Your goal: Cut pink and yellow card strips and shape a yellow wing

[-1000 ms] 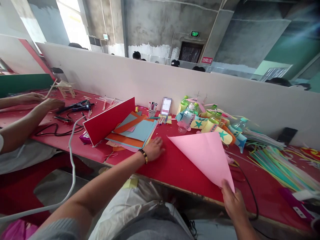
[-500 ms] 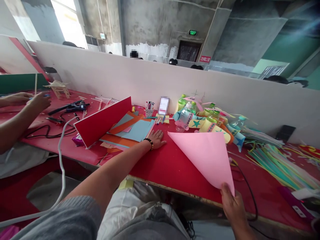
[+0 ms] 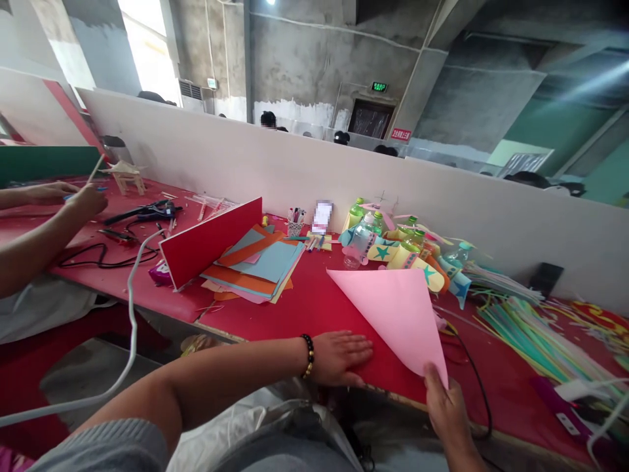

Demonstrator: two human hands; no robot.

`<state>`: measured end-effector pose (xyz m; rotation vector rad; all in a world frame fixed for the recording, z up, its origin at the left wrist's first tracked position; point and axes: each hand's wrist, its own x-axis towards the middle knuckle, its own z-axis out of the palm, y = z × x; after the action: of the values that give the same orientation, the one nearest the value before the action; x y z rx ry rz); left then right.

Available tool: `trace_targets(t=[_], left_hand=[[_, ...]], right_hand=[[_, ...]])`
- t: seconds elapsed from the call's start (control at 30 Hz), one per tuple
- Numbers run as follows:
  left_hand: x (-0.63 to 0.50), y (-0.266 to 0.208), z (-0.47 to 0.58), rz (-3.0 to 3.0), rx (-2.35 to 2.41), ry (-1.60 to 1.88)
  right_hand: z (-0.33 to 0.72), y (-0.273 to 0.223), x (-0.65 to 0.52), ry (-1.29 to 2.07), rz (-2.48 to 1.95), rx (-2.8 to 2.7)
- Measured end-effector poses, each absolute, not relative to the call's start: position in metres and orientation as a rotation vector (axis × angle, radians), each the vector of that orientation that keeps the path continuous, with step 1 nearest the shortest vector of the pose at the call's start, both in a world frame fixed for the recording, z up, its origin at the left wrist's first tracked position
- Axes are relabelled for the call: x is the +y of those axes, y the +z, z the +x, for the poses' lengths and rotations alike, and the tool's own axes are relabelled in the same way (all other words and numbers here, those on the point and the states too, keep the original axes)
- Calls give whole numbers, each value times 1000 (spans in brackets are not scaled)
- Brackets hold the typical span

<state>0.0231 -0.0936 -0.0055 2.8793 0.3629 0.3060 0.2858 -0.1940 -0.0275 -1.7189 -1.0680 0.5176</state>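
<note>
My right hand (image 3: 448, 406) pinches the lower right corner of a pink sheet of paper (image 3: 396, 308), between thumb and fingers. The sheet is raised and bent at that corner, and its far edge lies by the plastic bottles (image 3: 361, 242). My left hand (image 3: 341, 354), with a beaded bracelet (image 3: 308, 356) at the wrist, lies flat on the red tabletop (image 3: 304, 308) by the front edge. Its fingers are stretched out towards the sheet, apart from it and holding nothing. Left of the sheet is a stack of blue and orange paper (image 3: 265, 262).
A red upright board (image 3: 213, 242) divides the table at left. Beyond it are a co-worker's hands (image 3: 86, 203) and a glue gun (image 3: 145, 213). A pen cup (image 3: 295, 224) and a phone (image 3: 322, 217) stand at the back. Coloured paper strips (image 3: 525, 334) lie at right.
My left hand has come back from beside the paper stack to the table's front edge. The right hand still grips the pink sheet, almost in place. The view has shifted slightly.
</note>
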Motion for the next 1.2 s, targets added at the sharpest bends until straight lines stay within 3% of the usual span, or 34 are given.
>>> trace_targets(t=[0.2, 0.33, 0.53, 0.9, 0.97, 1.07, 1.2], left_hand=[[1, -4, 8, 2732, 1271, 271], [40, 0, 15, 2672, 1345, 222], [-4, -2, 37, 2776, 1032, 161], [-156, 11, 57, 2755, -253, 381], [-149, 15, 54, 2704, -127, 428], [-118, 13, 38, 2693, 432, 489], [-79, 2, 23, 2707, 1086, 342]], right_hand=[[287, -33, -193, 480, -1705, -1003], [288, -38, -192, 446, -1658, -1006], [286, -34, -193, 424, -1690, -1019], [278, -14, -194, 451, -1748, -1134], [278, -14, -194, 454, -1740, -1111], [277, -15, -194, 435, -1741, -1081], [277, -20, -194, 427, -1747, -1092]])
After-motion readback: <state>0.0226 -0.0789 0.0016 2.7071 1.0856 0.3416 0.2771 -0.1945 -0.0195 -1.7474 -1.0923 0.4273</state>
